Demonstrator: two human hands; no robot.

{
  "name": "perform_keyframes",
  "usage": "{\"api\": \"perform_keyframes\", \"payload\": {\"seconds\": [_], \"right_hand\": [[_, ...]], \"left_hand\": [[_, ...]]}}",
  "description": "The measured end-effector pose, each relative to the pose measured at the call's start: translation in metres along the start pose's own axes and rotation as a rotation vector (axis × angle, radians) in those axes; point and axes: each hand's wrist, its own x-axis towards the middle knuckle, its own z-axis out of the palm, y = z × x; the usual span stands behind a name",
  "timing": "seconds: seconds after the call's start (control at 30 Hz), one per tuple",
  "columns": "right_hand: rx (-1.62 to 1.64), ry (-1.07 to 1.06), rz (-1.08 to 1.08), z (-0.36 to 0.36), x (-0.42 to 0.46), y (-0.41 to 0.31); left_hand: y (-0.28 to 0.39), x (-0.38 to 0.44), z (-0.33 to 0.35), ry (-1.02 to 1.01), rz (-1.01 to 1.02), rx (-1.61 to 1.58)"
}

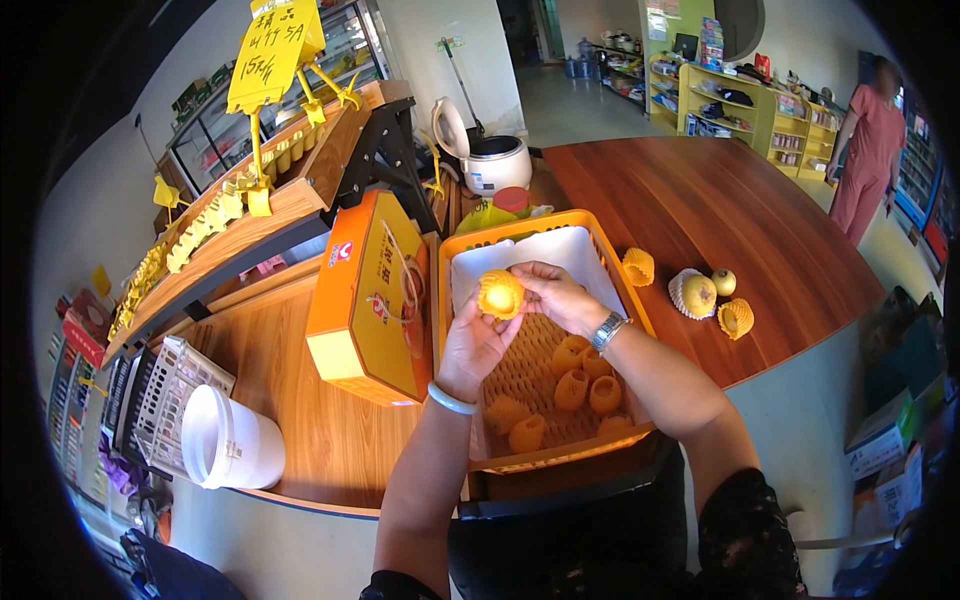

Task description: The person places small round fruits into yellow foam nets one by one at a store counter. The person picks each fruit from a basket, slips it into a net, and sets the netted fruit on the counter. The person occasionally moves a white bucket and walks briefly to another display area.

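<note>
Between both hands is a round yellow fruit in a yellow foam net sleeve (501, 293), held up over an orange plastic basket (641, 334). My left hand (474, 341) cups it from below and the left, a pale bangle on that wrist. Fingers of my right hand (562, 298) grip the sleeve's right side; a metal watch sits on this wrist. Inside the basket, a white liner (559, 251) covers the far part. Several orange foam net sleeves (571, 389) lie on the basket's bottom; whether they hold fruit is hard to tell.
On the dark wooden table (705, 195) are a fruit in a white foam net (697, 294), a small bare fruit (724, 282) and foam sleeves (736, 319). Left of the basket stand an orange gift box (375, 315) and a white bucket (240, 442). A person (866, 142) stands far right.
</note>
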Motion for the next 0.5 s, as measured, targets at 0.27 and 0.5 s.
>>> {"api": "perform_keyframes", "payload": {"seconds": [0.27, 0.5], "right_hand": [[0.113, 0.033, -0.100, -0.006, 0.005, 0.006], [0.099, 0.102, -0.095, 0.002, 0.000, 0.005]], "left_hand": [[-0.004, -0.001, 0.009, -0.075, -0.010, 0.092], [-0.002, -0.003, 0.007, -0.206, -0.103, 0.122]]}}
